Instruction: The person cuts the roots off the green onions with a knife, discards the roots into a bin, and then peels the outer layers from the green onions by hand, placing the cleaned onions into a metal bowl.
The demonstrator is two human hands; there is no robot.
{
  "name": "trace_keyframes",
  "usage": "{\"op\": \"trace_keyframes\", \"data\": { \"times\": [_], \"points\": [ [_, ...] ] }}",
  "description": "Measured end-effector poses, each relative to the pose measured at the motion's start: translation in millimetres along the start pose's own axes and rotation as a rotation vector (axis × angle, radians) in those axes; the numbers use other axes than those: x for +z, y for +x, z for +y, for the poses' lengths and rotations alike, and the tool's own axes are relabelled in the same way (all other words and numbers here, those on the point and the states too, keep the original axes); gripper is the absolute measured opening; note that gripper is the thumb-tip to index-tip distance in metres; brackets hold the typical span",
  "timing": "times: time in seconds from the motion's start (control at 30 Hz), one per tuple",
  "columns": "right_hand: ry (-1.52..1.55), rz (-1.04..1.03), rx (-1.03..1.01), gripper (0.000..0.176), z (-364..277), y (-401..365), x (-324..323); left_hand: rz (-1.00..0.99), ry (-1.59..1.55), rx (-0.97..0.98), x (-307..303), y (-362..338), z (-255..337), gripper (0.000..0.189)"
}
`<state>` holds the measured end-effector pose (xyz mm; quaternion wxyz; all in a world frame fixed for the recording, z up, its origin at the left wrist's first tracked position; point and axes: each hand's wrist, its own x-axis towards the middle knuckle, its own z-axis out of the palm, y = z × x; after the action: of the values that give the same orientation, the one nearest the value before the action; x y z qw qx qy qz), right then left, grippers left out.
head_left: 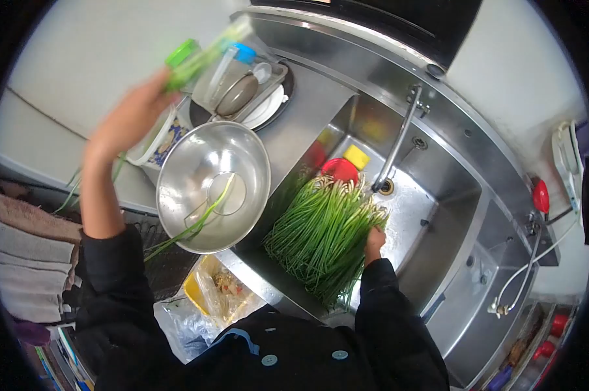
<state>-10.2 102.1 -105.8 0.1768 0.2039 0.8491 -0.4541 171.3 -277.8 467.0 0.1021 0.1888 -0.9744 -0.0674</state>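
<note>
- In the sink (408,225), leave green onions (324,238) aligned, bulbs far, tips near.
- Left, avoid snagging the stalk (203,218) in the steel bowl (177,163).
- Far left, support the bunch (193,65) grasped by the left hand (154,94).
- At the green onions' right edge, cannot tell finger closure in the right hand (375,241).

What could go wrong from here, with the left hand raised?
The raised left hand, blurred, holds scallions that seem to overlap the blue lid in this view; a swing might knock it. The single stalk hanging over the rim of the steel bowl could slide out.
</note>
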Motion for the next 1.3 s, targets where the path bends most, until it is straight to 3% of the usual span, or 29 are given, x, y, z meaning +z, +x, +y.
{"op": "trace_keyframes", "data": {
  "times": [0.03,0.07,0.1,0.13,0.17,0.23,0.3,0.33,0.37,0.4,0.47,0.53,0.57,0.63,0.7,0.73,0.8,0.83,0.9,0.93,0.97,1.03,1.07,1.1,1.17,1.2,1.23,1.3],
  "points": [
    [0.073,0.053,0.037,0.043,-17.7,-9.9,-13.8,-0.201,0.058,-0.029,14.8,-12.4,-6.2,0.026],
    [0.068,0.044,0.029,0.043,-34.2,-21.2,-20.7,-0.375,0.014,-0.232,41.6,-25.3,-12.3,0.022],
    [0.126,0.184,-0.073,0.036,-51.4,-35.0,-22.3,-0.407,0.078,-0.195,87.9,-38.1,-50.1,0.026],
    [0.187,0.326,-0.175,0.032,-65.1,-44.7,-19.5,-0.495,0.067,-0.28,110.8,-49.5,-47.5,0.029],
    [0.186,0.323,-0.178,0.032,-73.8,-48.5,-15.2,-0.564,0.128,-0.281,157.4,-59.7,-78.9,0.035],
    [0.451,0.25,-0.082,0.038,-87.1,-49.3,-6.7,-0.644,0.053,-0.446,206.5,-68.7,-97.9,0.046],
    [0.462,0.285,-0.059,0.032,-77.6,-33.3,9.9,-0.555,0.17,-0.466,200.2,-78.5,-66.4,0.052],
    [0.413,-0.026,0.041,0.027,-56.0,-5.7,20.9,-0.466,0.293,-0.481,194.9,-77.0,-46.7,0.058],
    [0.352,-0.334,0.143,0.021,-45.1,8.6,26.0,-0.364,0.225,-0.431,190.6,-70.5,-34.7,0.058],
    [0.33,-0.374,0.2,0.012,-54.0,-6.4,23.6,-0.262,0.157,-0.383,188.4,-64.4,-22.3,0.058],
    [0.387,-0.476,0.2,0.014,-91.4,-56.5,1.8,0.06,-0.189,-0.103,192.4,-55.2,13.9,0.044],
    [0.433,-0.597,0.182,0.02,-100.3,-68.1,-3.4,0.148,-0.496,0.087,215.3,-53.7,63.1,0.032],
    [0.431,-0.585,0.183,0.02,-102.2,-72.3,-9.5,0.053,-0.672,0.045,237.3,-55.0,86.4,0.027],
    [0.487,-0.748,0.127,0.019,-115.7,-95.9,-28.5,-0.177,-0.68,0.137,290.6,-53.2,109.0,0.03],
    [0.535,-0.738,0.092,0.014,-129.4,-121.6,-45.2,-0.372,-0.674,-0.004,349.6,-50.1,123.9,0.036],
    [0.596,-0.745,0.059,0.015,-132.6,-130.5,-51.1,-0.374,-0.682,0.005,377.2,-51.3,128.7,0.036],
    [0.648,-0.834,-0.008,0.043,-144.1,-142.0,-69.2,-0.381,-0.7,0.01,417.1,-52.8,140.1,0.042],
    [0.648,-0.825,-0.007,0.043,-151.4,-148.3,-77.8,-0.386,-0.706,0.015,422.3,-49.2,148.4,0.042],
    [0.727,-0.855,-0.123,0.044,-165.0,-154.9,-87.5,-0.37,-1.207,0.071,426.7,-37.3,160.0,0.042],
    [0.73,-0.797,-0.196,0.038,-166.1,-148.9,-89.1,-0.603,-1.436,-0.074,385.0,-30.3,168.7,0.039],
    [0.732,-0.791,-0.194,0.038,-168.0,-142.8,-85.9,-0.61,-1.436,-0.071,385.6,-22.5,171.6,0.039],
    [0.576,-0.4,-0.535,0.034,-175.7,-129.1,-78.2,-0.489,-1.405,0.038,390.8,-6.8,179.3,0.037],
    [0.404,-0.337,-0.59,0.033,-181.9,-125.6,-82.8,-0.567,-1.345,0.026,366.3,-1.9,181.2,0.035],
    [0.403,-0.333,-0.589,0.033,-188.4,-124.4,-80.9,-0.571,-1.347,0.029,369.4,1.2,184.7,0.035],
    [0.695,-0.436,-0.489,0.034,-194.6,-121.3,-70.3,-0.436,-1.336,0.049,383.2,4.6,192.0,0.036],
    [0.828,-0.464,-0.402,0.034,-191.7,-115.9,-59.7,-0.355,-1.121,0.095,379.6,1.5,192.2,0.04],
    [0.83,-0.463,-0.402,0.034,-195.8,-122.9,-59.7,-0.355,-1.121,0.096,379.1,-2.2,189.0,0.04],
    [1.002,-0.579,-0.102,0.034,-208.7,-143.5,-63.6,-0.315,-0.964,0.103,379.2,-9.7,180.7,0.044]
  ]
}}
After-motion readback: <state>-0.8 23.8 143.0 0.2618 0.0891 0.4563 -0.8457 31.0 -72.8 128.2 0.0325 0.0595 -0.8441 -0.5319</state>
